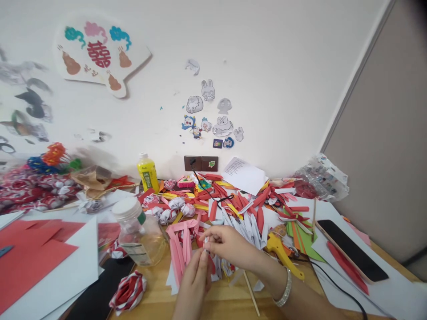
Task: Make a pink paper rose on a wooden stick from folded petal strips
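Pinching a small pale piece (206, 240), apparently folded paper, you are holding your left hand (197, 272) and right hand (228, 245) close together above the near middle of the worktop (160, 295). Your grip is closing on the piece from both sides: the left thumb and fingers are clamping it from the near side, while the right fingertips are meeting it from the far right, partly hiding it. The step in hand is apparently involving fine shaping or joining. The next move is probably calling for a steady left hold, with light right fingertips adjusting the piece without crushing it. Pink folded strips (178, 253) are lying just left of your hands, and white folded strips (248, 229) are lying to the far right. A red-and-white paper flower (128, 291) is sitting near left, and a yellow tool (283, 255) is resting right, apart from your fingers.
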Action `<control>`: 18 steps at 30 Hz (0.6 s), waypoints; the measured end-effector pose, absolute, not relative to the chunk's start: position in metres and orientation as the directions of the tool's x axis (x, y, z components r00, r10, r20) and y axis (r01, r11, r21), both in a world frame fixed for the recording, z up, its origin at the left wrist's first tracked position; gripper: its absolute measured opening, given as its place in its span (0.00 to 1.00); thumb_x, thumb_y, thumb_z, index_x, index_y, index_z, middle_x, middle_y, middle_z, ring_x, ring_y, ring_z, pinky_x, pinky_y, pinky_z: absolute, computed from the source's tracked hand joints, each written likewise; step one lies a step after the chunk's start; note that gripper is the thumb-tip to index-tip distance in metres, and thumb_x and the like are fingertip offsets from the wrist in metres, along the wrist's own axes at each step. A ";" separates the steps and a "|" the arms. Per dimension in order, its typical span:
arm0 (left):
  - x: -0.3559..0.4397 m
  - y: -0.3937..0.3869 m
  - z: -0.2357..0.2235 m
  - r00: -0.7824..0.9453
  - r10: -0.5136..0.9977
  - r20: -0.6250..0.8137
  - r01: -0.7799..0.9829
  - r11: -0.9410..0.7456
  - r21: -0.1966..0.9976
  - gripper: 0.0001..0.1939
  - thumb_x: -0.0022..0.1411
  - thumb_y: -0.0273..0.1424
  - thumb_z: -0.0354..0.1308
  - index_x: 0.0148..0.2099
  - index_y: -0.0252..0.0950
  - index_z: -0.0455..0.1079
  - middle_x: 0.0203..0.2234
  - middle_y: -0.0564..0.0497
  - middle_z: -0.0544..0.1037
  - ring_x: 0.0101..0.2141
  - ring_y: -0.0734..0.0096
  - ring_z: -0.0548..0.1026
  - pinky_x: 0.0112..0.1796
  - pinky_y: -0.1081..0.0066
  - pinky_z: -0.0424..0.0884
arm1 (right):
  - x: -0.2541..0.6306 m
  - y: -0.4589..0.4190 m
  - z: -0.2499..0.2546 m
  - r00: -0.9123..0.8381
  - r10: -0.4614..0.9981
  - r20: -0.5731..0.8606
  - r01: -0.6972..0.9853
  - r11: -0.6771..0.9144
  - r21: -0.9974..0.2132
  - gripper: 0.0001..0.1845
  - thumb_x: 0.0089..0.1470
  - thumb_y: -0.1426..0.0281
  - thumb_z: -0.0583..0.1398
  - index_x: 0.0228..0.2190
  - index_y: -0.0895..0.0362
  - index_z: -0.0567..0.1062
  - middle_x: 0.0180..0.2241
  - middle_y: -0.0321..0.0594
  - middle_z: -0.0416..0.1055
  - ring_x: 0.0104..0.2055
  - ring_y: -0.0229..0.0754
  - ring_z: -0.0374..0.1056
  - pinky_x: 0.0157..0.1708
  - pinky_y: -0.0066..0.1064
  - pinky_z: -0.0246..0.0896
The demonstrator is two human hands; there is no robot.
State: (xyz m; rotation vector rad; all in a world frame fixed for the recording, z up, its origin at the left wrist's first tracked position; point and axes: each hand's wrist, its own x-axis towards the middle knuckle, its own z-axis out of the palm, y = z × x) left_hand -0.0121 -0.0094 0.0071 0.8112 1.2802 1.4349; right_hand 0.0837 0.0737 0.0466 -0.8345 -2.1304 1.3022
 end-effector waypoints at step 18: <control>-0.056 0.004 0.023 -0.646 0.760 0.068 -0.260 -0.303 0.917 0.20 0.50 0.47 0.57 0.24 0.38 0.55 0.12 0.65 0.53 0.13 0.84 0.50 0.13 0.83 0.49 | 0.014 0.089 0.007 -0.528 0.848 0.037 0.371 0.270 -0.888 0.08 0.39 0.78 0.60 0.15 0.59 0.67 0.13 0.28 0.59 0.18 0.32 0.55 0.17 0.22 0.44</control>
